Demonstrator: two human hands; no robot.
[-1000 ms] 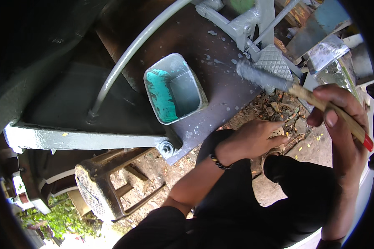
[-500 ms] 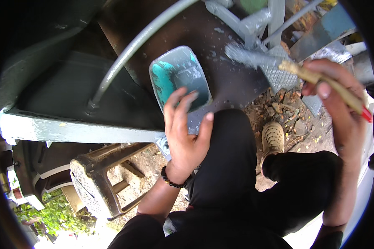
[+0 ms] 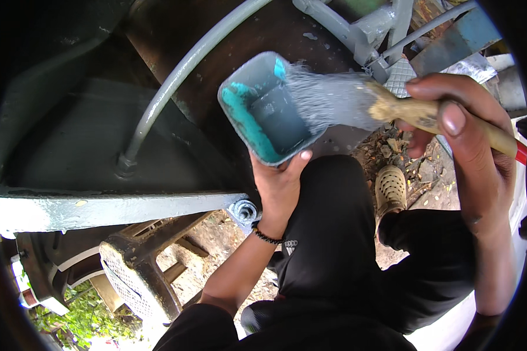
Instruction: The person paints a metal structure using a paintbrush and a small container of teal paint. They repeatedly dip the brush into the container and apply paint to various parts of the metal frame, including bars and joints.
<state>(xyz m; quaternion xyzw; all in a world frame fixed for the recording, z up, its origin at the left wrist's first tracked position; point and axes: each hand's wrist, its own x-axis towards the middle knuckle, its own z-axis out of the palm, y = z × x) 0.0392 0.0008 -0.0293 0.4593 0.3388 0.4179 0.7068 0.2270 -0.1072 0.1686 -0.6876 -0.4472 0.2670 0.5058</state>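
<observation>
My left hand [image 3: 278, 190] holds a paint container [image 3: 244, 130] from below, tilted a little, its fingers mostly hidden beneath it. The container is rectangular with rounded corners, coated inside in grey with turquoise patches. In my right hand [image 3: 471, 131] is a paintbrush [image 3: 413, 111] with a pale wooden handle and a red end, gripped between thumb and fingers. Its grey, paint-soaked bristles [image 3: 334, 99] point left and overlap the container's right rim; whether they touch it I cannot tell.
A curved grey-painted pipe [image 3: 187, 61] rises from a dark metal panel at left, above a pale grey bar [image 3: 129, 209]. Below it lies a worn plastic stool [image 3: 137, 272]. Grey metal framing [image 3: 363, 35] stands at upper right. My shoe [image 3: 390, 190] rests on leaf-littered ground.
My left hand has taken hold of the paint container and lifted it. My right hand has brought the brush left and closer, up to the container's rim.
</observation>
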